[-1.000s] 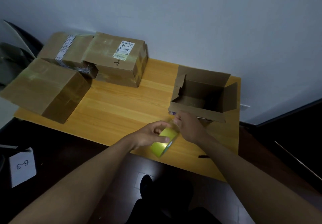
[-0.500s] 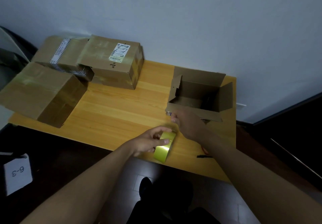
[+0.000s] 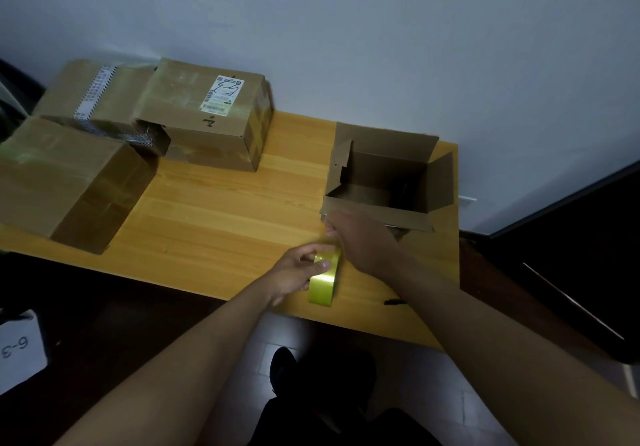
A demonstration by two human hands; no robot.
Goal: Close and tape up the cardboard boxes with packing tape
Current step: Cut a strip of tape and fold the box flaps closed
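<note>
Left hand (image 3: 298,270) grips the tape roll (image 3: 323,279) at lower centre; right hand (image 3: 360,237) pinches its free end below the open box (image 3: 388,175).

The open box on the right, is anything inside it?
The open cardboard box shows only bare cardboard floor and walls. Its near corner is hidden behind the front flap and the right hand.
</note>
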